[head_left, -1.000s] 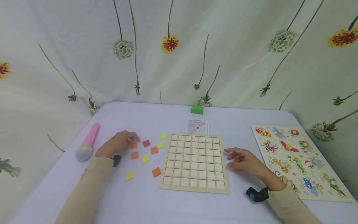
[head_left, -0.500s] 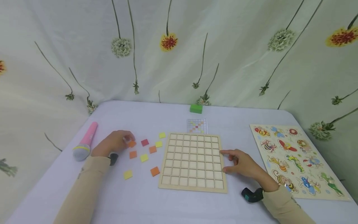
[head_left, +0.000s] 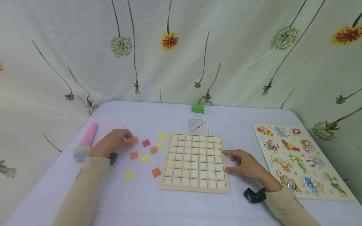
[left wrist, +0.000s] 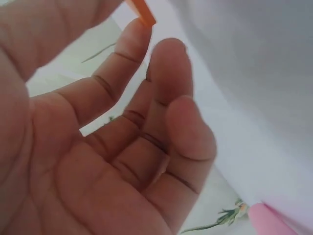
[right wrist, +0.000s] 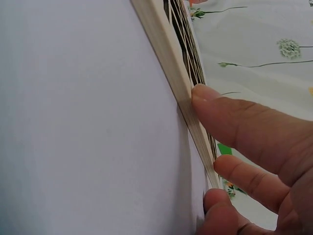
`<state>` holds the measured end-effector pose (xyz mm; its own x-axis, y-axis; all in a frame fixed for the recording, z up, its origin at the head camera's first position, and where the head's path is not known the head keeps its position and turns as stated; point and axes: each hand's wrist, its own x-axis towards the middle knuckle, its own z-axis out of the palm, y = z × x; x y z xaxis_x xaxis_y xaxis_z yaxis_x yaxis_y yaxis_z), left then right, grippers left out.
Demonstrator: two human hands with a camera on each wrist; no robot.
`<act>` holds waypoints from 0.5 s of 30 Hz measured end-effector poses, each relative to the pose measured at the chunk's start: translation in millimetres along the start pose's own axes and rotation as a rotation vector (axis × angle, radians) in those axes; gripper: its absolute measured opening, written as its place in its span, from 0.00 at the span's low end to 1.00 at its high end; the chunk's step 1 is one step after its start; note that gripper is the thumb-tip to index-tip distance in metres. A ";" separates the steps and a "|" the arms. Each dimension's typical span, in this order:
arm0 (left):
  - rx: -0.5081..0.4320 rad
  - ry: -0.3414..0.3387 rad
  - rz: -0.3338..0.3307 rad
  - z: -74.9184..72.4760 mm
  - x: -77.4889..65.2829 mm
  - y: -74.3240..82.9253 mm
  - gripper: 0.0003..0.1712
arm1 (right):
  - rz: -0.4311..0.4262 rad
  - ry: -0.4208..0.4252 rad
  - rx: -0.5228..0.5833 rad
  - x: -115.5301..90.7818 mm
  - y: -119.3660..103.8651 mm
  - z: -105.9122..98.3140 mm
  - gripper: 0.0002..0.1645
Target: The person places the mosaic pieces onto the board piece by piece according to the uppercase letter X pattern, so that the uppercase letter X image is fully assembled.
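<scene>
My left hand (head_left: pixel 114 140) pinches an orange square tile (left wrist: pixel 142 11) between thumb and index fingertip. In the left wrist view its other fingers bend loosely, holding nothing. Around this hand on the white table lie another orange tile (head_left: pixel 134 155), a red tile (head_left: pixel 145 143), a yellow tile (head_left: pixel 145 158) and several more. The thumb and index fingertips of my right hand (head_left: pixel 244 161) touch the right edge of a wooden grid board (head_left: pixel 195 190). In the right wrist view the thumb (right wrist: pixel 215 110) presses against the frame's rim. The board's squares hold no coloured tiles.
Behind the board lie a printed pattern card (head_left: pixel 199 126) and a green block (head_left: pixel 198 108). A pink toy microphone (head_left: pixel 86 141) is at far left. On the right, an insect puzzle board (head_left: pixel 299 160) lies beside my right forearm. A flower-print cloth (head_left: pixel 240 56) hangs behind the table.
My left hand has taken hold of an orange tile and lifted it slightly. My right hand has moved left, from beside the board to touching its edge.
</scene>
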<state>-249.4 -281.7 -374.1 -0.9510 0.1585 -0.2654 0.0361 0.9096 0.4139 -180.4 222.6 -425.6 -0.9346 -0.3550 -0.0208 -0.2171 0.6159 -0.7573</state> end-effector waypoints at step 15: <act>-0.110 0.050 0.134 5.6 15.0 22.1 0.20 | -0.008 0.010 -0.013 0.6 1.3 0.1 0.40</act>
<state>-261.1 -257.1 -373.7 -0.9540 0.2541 -0.1592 0.1326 0.8336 0.5361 -181.2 223.1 -426.7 -0.9358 -0.3524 -0.0083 -0.2276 0.6220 -0.7492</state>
